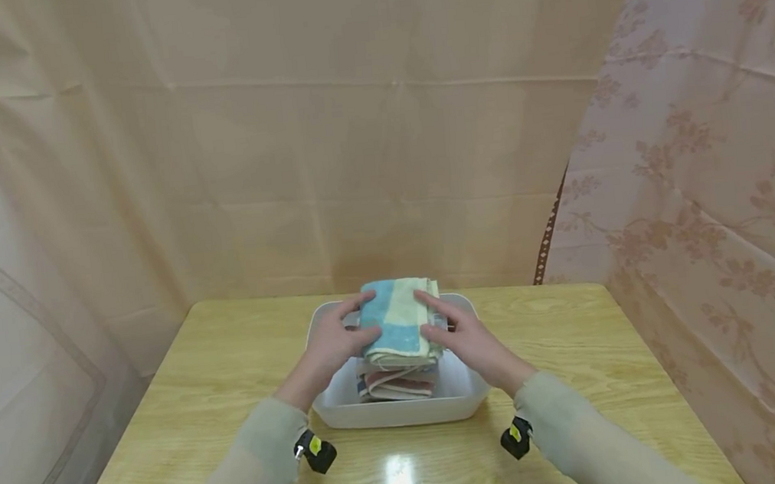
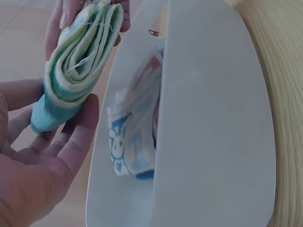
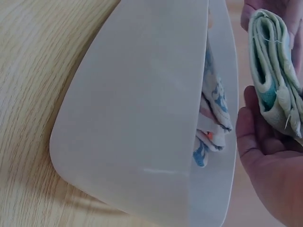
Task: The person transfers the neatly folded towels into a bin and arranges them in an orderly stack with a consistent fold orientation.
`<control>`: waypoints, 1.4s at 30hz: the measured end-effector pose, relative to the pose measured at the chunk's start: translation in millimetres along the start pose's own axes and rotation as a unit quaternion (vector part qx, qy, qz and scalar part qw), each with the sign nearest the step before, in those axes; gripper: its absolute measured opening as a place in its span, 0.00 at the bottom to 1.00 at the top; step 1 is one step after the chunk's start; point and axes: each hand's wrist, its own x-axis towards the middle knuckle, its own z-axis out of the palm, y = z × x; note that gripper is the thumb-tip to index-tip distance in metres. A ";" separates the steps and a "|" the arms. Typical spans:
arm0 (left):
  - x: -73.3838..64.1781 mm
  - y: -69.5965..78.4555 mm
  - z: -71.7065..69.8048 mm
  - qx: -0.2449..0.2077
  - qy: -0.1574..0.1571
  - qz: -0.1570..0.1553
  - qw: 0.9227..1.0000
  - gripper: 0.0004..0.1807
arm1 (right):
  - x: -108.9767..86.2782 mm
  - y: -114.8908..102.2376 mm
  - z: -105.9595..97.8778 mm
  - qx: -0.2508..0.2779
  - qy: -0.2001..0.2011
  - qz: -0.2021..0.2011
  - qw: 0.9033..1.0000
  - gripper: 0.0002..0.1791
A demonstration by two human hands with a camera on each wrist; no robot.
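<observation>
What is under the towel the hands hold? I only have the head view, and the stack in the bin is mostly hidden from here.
Observer: In the left wrist view, the folded towel is held clear of the cloths in the bin; a gap shows between them.
Operator: Which hand carries it?
Observer: Both. The left hand grips its blue end, and the right hand holds the other end from below.
Operator: What do the cloths in the bin look like?
Observer: White with blue and pink printed patterns; they lie folded against the wall of the white bin.
</observation>
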 end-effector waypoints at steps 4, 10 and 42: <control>0.8 -4.6 -0.4 0.056 -0.025 -0.001 0.998 0.39 | 6.1 4.9 2.5 -0.024 0.009 0.008 1.000 0.36; 3.3 -13.9 -0.4 0.105 -0.031 -0.006 0.994 0.40 | 12.8 12.3 10.4 -0.065 0.025 0.036 0.997 0.39; 8.3 -37.5 5.0 0.288 -0.058 -0.007 0.956 0.41 | 17.5 27.8 18.7 -0.243 -0.025 0.045 0.969 0.40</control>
